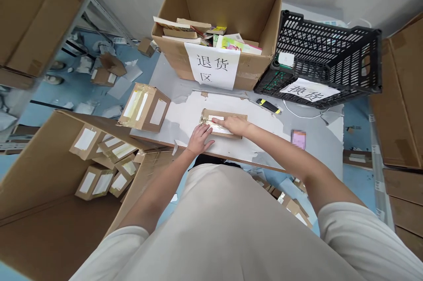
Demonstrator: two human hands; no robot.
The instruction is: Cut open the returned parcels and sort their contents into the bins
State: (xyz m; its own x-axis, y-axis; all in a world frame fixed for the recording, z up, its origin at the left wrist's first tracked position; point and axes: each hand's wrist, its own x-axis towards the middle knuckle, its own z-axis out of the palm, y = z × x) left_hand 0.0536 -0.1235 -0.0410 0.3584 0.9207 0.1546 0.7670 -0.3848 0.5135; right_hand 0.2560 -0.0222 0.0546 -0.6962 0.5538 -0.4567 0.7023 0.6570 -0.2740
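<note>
A small brown cardboard box (243,118) lies on the worktable in front of me, with clear tape on its left end and white labels on top. My left hand (199,138) rests at the box's near left corner, thumb and fingers apart. From the right, my right hand (233,125) lies over the box top, its index finger stretched out and pressing on the tape and label. The other fingers of that hand are partly hidden. Beyond the box lies a yellow and black box cutter (269,106).
A large carton (249,72) of books and a black plastic crate (355,83) stand behind. A taped box (147,107) sits at the table's left edge. Below left, a big open carton (29,157) holds several small boxes. A phone (298,139) lies to the right.
</note>
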